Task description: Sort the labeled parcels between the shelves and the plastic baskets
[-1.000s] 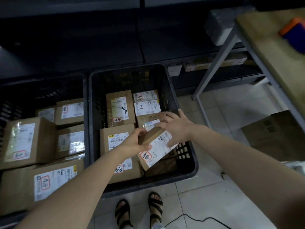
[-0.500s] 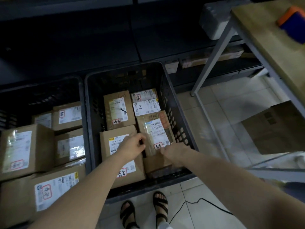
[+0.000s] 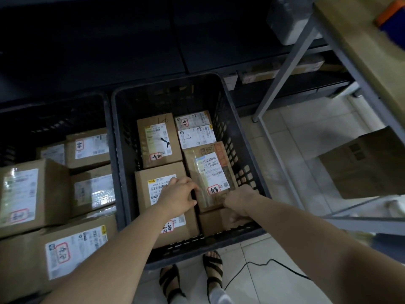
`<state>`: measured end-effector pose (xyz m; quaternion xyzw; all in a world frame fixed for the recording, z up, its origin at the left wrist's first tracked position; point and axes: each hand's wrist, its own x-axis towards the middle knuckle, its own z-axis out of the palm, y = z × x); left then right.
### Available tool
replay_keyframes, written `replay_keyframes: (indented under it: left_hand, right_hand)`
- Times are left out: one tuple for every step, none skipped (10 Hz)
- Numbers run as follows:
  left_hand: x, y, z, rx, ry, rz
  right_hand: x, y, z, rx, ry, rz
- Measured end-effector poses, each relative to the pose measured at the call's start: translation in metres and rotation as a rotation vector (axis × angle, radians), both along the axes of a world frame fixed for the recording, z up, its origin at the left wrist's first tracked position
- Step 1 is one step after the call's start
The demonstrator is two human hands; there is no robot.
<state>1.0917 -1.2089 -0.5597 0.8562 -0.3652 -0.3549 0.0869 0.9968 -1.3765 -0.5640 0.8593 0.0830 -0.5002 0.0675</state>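
Observation:
A dark plastic basket (image 3: pixel 219 245) in the middle holds several labeled cardboard parcels. My left hand (image 3: pixel 177 197) rests on the front-left parcel (image 3: pixel 151 185), its fingers and thumb curled at the left edge of a tape-wrapped parcel (image 3: pixel 210 172). My right hand (image 3: pixel 237 202) reaches down at that parcel's near edge and curls its fingers round a small plain box (image 3: pixel 215 222) in the basket's front right corner. The tape-wrapped parcel lies partly over the small box. Two more parcels (image 3: pixel 158 139) sit at the back of the basket.
A second dark basket (image 3: pixel 105 110) on the left holds several larger labeled parcels (image 3: pixel 32 191). Dark shelves (image 3: pixel 131 40) run behind both baskets. A grey metal rack (image 3: pixel 285 69) with a wooden shelf stands at right, a cardboard box (image 3: pixel 363 163) under it. A black cable (image 3: pixel 263 263) crosses the tiled floor.
Both hands lowered the small parcel they held above the basket into its front right corner. The label that faced up is no longer seen. The view has tilted slightly.

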Motion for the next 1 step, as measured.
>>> replay_keyframes:
  left_hand:
    - [0.0015, 0.0032, 0.0064, -0.034, 0.002, -0.013]
  right_hand:
    - [0.0027, -0.0039, 0.0035, 0.034, -0.081, -0.106]
